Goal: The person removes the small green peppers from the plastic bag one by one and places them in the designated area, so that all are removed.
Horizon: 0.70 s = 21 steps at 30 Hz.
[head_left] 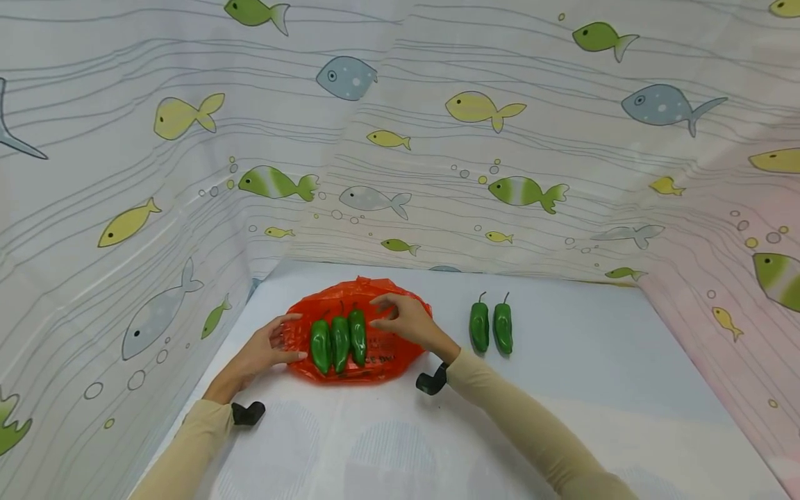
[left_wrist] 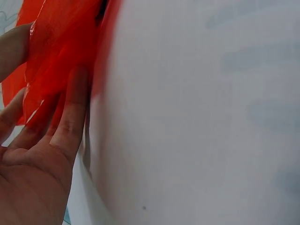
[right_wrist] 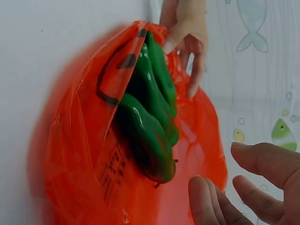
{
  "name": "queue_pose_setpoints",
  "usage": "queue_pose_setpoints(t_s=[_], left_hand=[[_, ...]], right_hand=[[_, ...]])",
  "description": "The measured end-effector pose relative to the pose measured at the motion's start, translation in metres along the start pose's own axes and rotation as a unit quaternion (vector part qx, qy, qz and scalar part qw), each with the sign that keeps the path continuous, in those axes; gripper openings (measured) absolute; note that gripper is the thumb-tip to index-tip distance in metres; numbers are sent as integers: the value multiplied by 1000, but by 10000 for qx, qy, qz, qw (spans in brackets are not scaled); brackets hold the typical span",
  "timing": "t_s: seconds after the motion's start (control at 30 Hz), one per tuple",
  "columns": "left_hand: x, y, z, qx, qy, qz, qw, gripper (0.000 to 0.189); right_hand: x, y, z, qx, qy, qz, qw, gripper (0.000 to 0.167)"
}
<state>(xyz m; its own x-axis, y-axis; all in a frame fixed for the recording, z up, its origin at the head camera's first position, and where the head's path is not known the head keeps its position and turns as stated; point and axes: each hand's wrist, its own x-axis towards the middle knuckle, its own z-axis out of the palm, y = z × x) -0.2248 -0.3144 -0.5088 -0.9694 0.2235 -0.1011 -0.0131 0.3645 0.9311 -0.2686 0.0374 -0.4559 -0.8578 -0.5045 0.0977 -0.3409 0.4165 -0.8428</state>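
A red plastic bag (head_left: pixel 387 347) lies spread on the white table, with three green peppers (head_left: pixel 340 345) side by side on it. In the right wrist view, a fold of the bag (right_wrist: pixel 82 136) covers part of these peppers (right_wrist: pixel 150 136). My left hand (head_left: pixel 262 353) touches the bag's left edge, thumb and fingers apart; in its wrist view, red plastic partly hides the fingers (left_wrist: pixel 68 117). My right hand (head_left: pixel 406 323) is over the bag's right part, just right of the peppers, thumb and fingertips separated with nothing between them.
Two more green peppers (head_left: pixel 479 326) with thin stems lie on the table (head_left: pixel 581 347) to the right of the bag. Fish-patterned sheeting (head_left: pixel 437 160) forms walls at the back and both sides. Each wrist carries a black camera mount (head_left: pixel 248 413).
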Motion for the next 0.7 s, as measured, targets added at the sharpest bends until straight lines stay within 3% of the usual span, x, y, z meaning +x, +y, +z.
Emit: queue_pose_setpoints(t_s=[0.37,0.7], left_hand=[[0,-1,0,-12,-4,42,10000,86],[0,-1,0,-59,-3,85,9999,85]], right_hand=[[15,0,21,-68,-104,189,9997,46],[32,3,31,434,-98,651,9969,43]])
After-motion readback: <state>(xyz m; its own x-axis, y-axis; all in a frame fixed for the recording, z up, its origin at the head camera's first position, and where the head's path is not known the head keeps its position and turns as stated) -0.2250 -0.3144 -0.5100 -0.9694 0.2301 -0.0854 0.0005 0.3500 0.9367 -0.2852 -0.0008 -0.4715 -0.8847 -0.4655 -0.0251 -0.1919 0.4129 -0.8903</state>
